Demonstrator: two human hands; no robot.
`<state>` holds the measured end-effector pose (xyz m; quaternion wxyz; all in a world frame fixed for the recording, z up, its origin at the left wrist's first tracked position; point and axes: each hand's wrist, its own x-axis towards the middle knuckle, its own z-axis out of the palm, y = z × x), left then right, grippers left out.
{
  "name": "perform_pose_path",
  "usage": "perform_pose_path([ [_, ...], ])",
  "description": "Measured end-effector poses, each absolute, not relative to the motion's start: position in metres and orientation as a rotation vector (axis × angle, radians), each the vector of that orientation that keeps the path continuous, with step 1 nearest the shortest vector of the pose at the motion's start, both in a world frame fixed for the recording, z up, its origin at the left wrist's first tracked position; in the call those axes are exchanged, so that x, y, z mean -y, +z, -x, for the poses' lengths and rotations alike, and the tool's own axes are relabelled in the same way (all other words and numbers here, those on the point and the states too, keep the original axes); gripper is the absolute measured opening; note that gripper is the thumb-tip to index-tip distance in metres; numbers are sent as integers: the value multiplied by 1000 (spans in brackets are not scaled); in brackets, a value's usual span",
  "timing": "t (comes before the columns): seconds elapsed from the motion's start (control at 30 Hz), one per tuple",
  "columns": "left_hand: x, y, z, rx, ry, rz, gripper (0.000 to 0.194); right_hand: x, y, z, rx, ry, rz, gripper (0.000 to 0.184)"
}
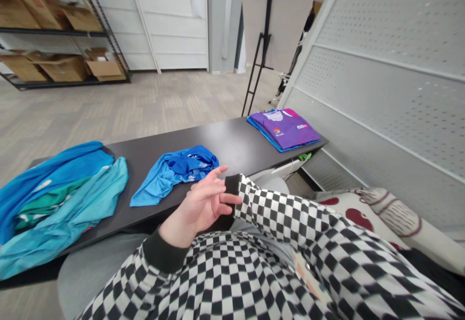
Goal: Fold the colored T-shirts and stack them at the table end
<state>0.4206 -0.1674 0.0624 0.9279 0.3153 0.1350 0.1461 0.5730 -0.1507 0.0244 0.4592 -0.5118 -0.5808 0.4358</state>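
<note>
My left hand point(203, 203) is raised in front of my body with its fingers apart, and nothing shows in it. It lies over the end of my right sleeve, beside the black cuff point(232, 185). My right hand is hidden behind the left one, so its fingers cannot be made out. Just beyond my hands a crumpled blue shirt point(178, 167) lies on the dark table point(218, 138). To the left is a loose heap of clothes with a blue garment point(69, 162), a teal garment point(83, 208) and a green piece point(51, 204) between them.
A folded purple shirt point(283, 131) lies on top of blue cloth at the table's right end. A perforated grey panel point(381, 68) stands on the right. Behind the table are a black stand point(257, 68) and shelves with cardboard boxes point(61, 68). A patterned cloth point(370, 213) lies at my right.
</note>
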Motion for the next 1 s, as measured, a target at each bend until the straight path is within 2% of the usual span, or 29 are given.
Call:
perform_pose_path([
  [0.07, 164, 60, -419, -348, 368, -599, 79, 151, 25, -575, 1437, 1077, 1221, 31],
  [0.13, 161, 57, -415, -399, 385, -614, 80, 151, 26, -578, 1456, 1051, 1239, 32],
  [0.27, 154, 44, -404, -494, 420, -748, 57, 150, 27, -590, 1490, 1010, 1345, 15],
  [0.4, 129, 33, -403, -649, 636, -899, 31, 153, 32, -592, 1483, 844, 1513, 37],
  [0.47, 107, 34, -410, -704, 778, -985, 23, 160, 37, -581, 1502, 749, 1572, 38],
  [0.57, 72, 45, -425, -735, 875, -1104, 16, 176, 44, -550, 1642, 827, 1419, 29],
  [0.67, 53, 60, -445, -767, 795, -1211, 16, 192, 49, -516, 1736, 918, 1258, 15],
  [0.73, 52, 65, -456, -771, 733, -1299, 18, 198, 50, -501, 1712, 883, 1256, 13],
  [0.87, 62, 62, -467, -740, 604, -1465, 21, 201, 49, -491, 1739, 701, 1285, 22],
  [1.0, 62, 45, -465, -733, 496, -1642, 24, 204, 45, -494, 1660, 541, 1342, 23],
])
